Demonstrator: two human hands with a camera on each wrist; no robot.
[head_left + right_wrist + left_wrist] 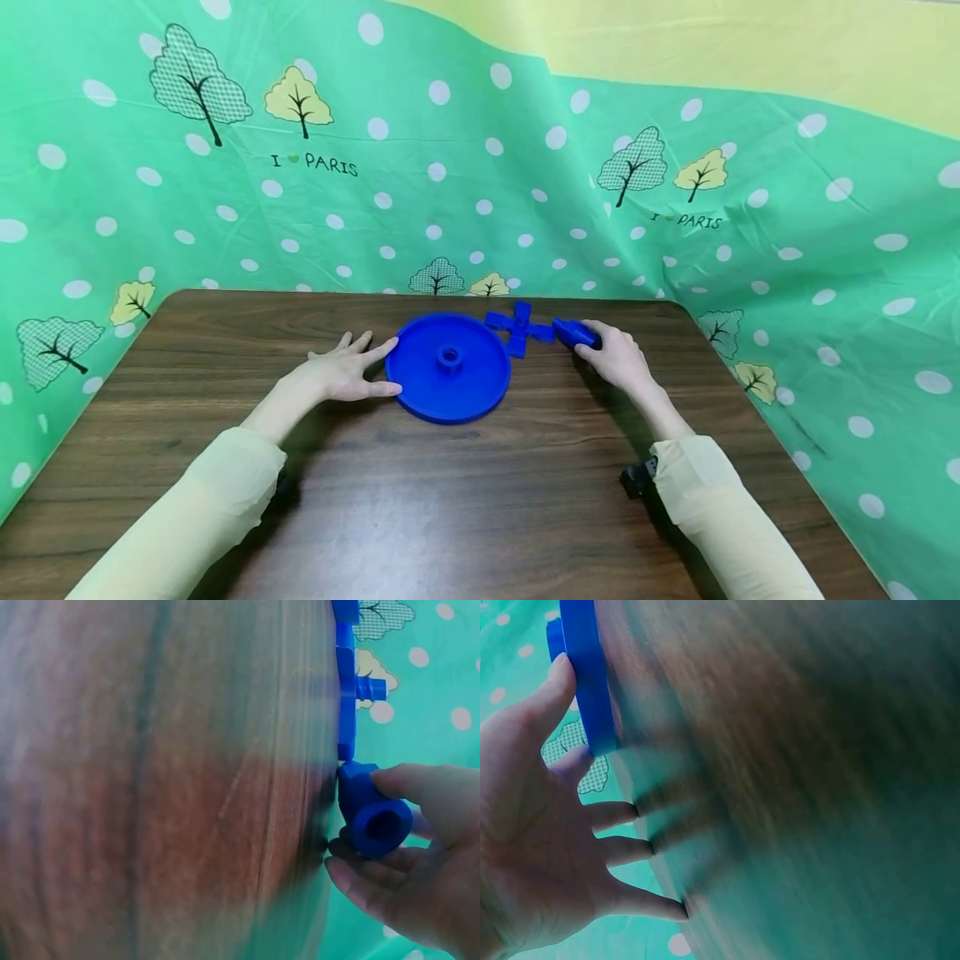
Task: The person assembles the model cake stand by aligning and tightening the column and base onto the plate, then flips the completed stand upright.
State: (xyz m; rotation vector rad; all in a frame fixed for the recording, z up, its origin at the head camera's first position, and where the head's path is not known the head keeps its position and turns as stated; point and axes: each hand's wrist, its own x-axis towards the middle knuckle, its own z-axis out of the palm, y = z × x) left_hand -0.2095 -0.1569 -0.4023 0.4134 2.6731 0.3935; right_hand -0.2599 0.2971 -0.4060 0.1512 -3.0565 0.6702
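A round blue tray-like disc [417, 385] with a raised rim and a hollow hub at its centre lies on the table. My left hand [341, 372] is spread at its left side, thumb and index finger touching the rim while the other fingers point away. In the left wrist view the disc [592, 690] appears edge-on beside the thumb. My right hand [617, 357] holds a blue hollow tube-like piece [574, 333] between thumb and fingers; its round opening shows in the right wrist view. Between disc and tube lies a blue four-armed cross piece [519, 330] with a central peg.
The brown wooden table [450, 500] ends at a far edge just behind the blue parts. Behind it hangs a green dotted cloth [480, 167] printed with trees. A small black device [637, 480] sits at the right wrist.
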